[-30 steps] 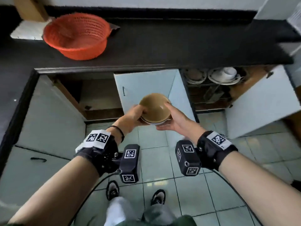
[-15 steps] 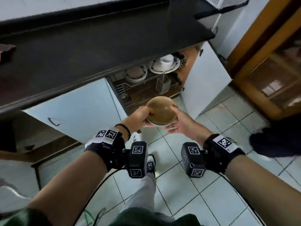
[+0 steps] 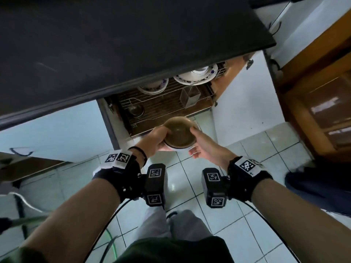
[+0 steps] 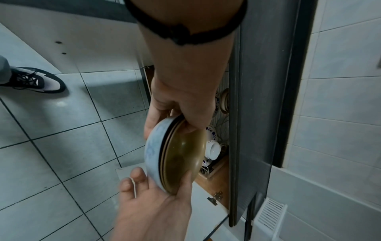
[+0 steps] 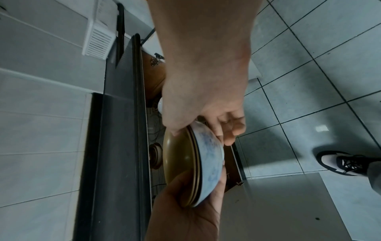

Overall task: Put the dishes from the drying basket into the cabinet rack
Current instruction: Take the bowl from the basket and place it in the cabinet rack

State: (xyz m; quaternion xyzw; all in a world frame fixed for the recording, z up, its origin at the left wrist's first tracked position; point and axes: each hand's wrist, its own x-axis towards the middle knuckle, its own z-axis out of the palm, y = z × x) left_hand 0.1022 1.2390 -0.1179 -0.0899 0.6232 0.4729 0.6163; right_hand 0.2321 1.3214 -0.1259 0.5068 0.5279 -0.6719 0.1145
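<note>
1. I've got a nested stack of round bowls (image 3: 179,134), brown-olive inside, pale blue-patterned white on the outermost wall (image 4: 153,152), held in the air above the tiled floor (image 3: 191,186), just in front of the open cabinet.
2. My left hand (image 3: 158,138) grips the stack's left rim, thumb over the edge, fingers curled underneath.
3. My right hand (image 3: 204,147) grips the right rim, thumb on top, fingers under the base; the right wrist view shows the same pinch (image 5: 206,114).
4. The wire cabinet rack (image 3: 161,103) sits under the dark black countertop (image 3: 114,44); it carries white plates with blue pattern (image 3: 195,75) on the upper tier and a small dark metal bowl (image 3: 136,110) lower down.
5. The white cabinet door (image 3: 247,103) stands open to the right of the rack.
</note>
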